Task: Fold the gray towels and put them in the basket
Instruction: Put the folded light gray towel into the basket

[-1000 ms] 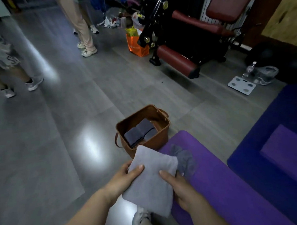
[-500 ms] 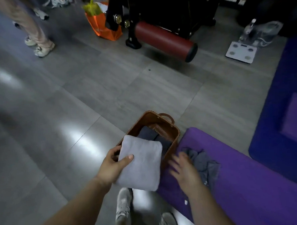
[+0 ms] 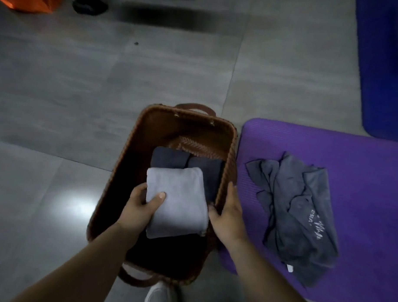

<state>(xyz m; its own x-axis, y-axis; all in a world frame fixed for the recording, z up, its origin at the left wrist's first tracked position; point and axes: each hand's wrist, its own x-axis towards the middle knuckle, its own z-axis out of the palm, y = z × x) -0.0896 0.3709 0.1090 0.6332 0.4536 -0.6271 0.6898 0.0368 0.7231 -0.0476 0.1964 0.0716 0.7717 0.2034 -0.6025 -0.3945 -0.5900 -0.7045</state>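
Step in hand: a folded towel is going into the basket.

Layout, large to small:
- The floor [image 3: 67, 87], gray tile, fills most of the view.
- The purple mat [image 3: 364, 190] lies at 4 o'clock, its left edge just beside the basket.
- The basket [image 3: 181, 124], brown and woven, stands on the floor at 6 o'clock.
- The loose gray towel [image 3: 297, 215] lies crumpled on the mat, at 3 o'clock from the basket, not yet folded.
- The folded towel [image 3: 179, 201], light gray, is inside the rim. It overlaps the dark folded towels [image 3: 169, 158] at its 12 o'clock.
- The left hand [image 3: 139, 209] grips the folded towel at its 8 o'clock corner, thumb on top, fingers curled under.
- The right hand [image 3: 229, 215] lies along the basket's right wall, fingers straight outside, thumb tip inside. Judged steadying, not clasping.

Next move, judged: lower the towel flat into the near half of the basket without letting the fold spring, let go, then reach for the loose towel.

Not resolved:
- The blue pad [image 3: 382, 54] at 2 o'clock is cropped.
- The basket's near interior is in deep shadow.
- The loose heap may be one towel or several, and its print is unreadable.
- It cannot be told whether the folded towel already rests on anything.
- The pale shoe [image 3: 157, 297] is cut off at 6 o'clock.
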